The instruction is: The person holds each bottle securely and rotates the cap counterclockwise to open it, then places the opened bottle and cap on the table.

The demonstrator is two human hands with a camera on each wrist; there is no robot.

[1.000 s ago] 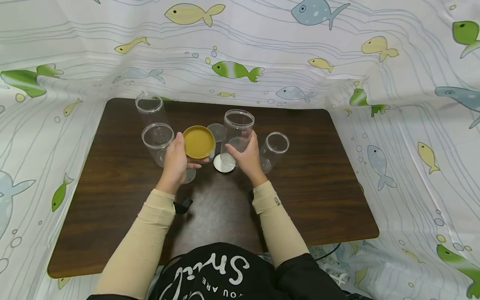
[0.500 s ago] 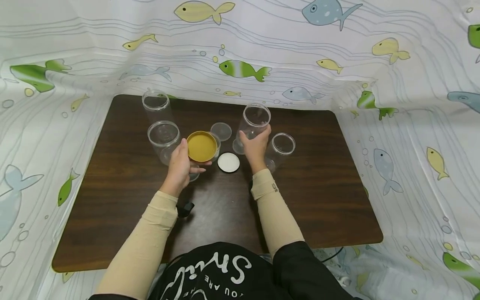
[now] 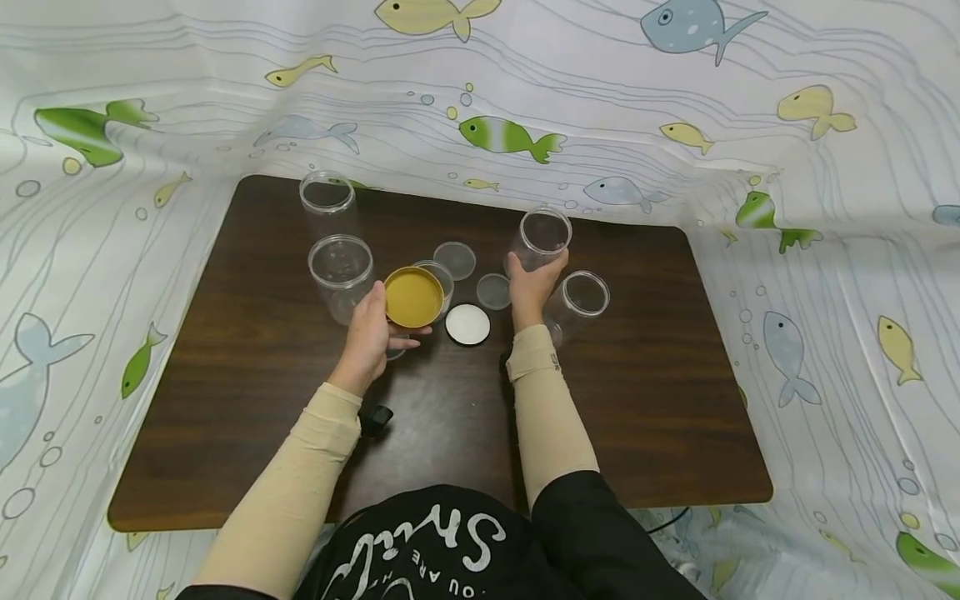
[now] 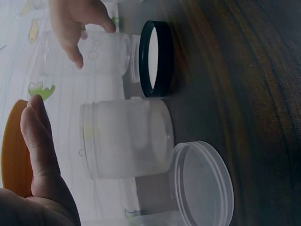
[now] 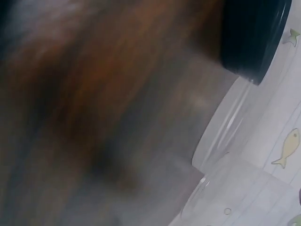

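Centrally, over the dark brown wooden table [image 3: 247,400], the left hand [image 3: 369,333] holds a round mustard-yellow lid [image 3: 412,297] by its rim, thumb on one side and fingers [image 4: 40,136] curled round the other, so that the lid hangs just above a short clear plastic jar [image 4: 127,137] standing directly beneath it. The right hand [image 3: 531,286] wraps its fingers [image 4: 70,42] round a taller clear plastic jar [image 3: 540,237], tilted with its open mouth towards the back, near the far edge of the table; whether its base touches the table cannot be told. Between the two hands lie a white-faced, black-rimmed lid [image 3: 467,323] and two clear plastic lids [image 3: 493,291], all flat on the table. Left of the yellow lid stand a wide clear jar [image 3: 341,267] and, behind it, a narrower clear jar [image 3: 327,200]; a further open clear jar [image 3: 577,304] stands just beside the right wrist. A fish-printed white curtain [image 3: 675,108] surrounds the table. The right wrist view is blurred and shows only table grain and part of a black rim.

Judged from this arrangement, the step in hand is pairing lids with jars. The next move calls for lowering the yellow lid level onto the short jar's mouth and seating it squarely, while the right hand sets its jar upright
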